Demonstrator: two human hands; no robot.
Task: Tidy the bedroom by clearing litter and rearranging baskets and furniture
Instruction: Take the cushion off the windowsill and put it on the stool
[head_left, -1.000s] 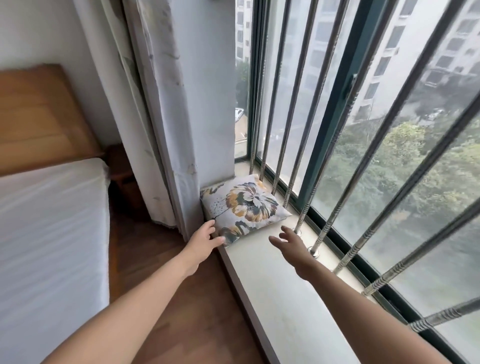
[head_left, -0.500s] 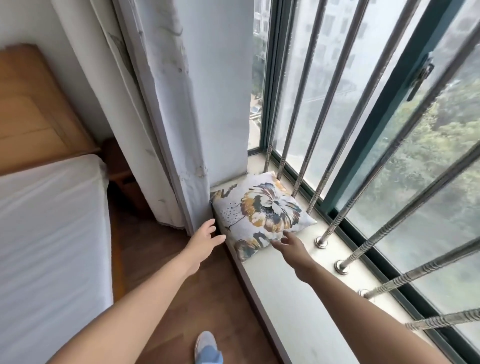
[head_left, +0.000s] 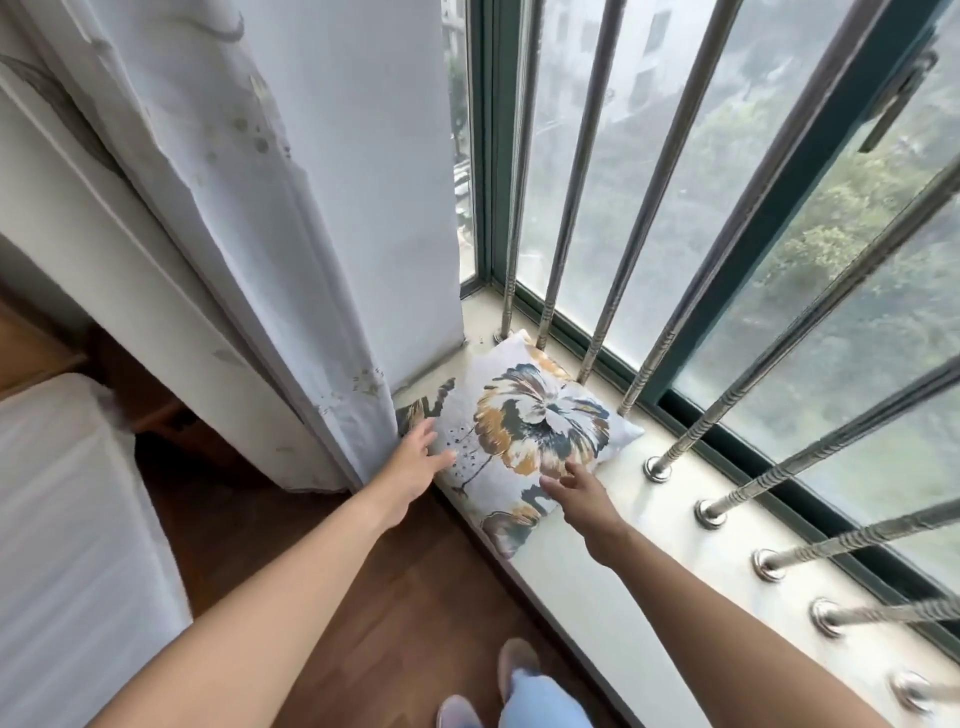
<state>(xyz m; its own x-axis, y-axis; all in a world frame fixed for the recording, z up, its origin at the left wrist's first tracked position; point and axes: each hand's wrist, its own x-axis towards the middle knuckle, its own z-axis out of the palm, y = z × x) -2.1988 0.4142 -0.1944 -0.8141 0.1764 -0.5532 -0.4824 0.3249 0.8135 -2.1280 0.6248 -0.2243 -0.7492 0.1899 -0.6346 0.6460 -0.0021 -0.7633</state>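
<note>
The left hand (head_left: 415, 467) is spread, fingers loose, its fingertips resting at the near-left edge of the cushion (head_left: 524, 436) without closing on anything. The right hand (head_left: 579, 493) is likewise unclenched, fingers fanned, hovering at or just touching the cushion's near-right edge; contact there is too fine to call. Neither hand grasps yet.

The cushion lies flat on the windowsill (head_left: 613, 577), at its far end, tucked against the white wall column (head_left: 374, 171), with the curtain (head_left: 171, 218) hanging just beside its left corner. Its far edge sits near the feet of the window bars (head_left: 670, 171).

It looks soft, light and compressible, a fabric cover over loose filling, so it should dent under the fingers and sag if lifted by 1 corner. The printed cloth seems unlikely to slip. The sensible hold, judging from the hands' spacing, is 2 opposite side edges, pinched with thumbs on top, or a scoop under both sides.

It is roughly square, so no true long axis shows. It is turned diamond-wise to the sill: 1 corner points toward the bars on the right, 1 overhangs the sill's front lip toward the wooden floor (head_left: 395, 613), and the flower print faces up.
</note>
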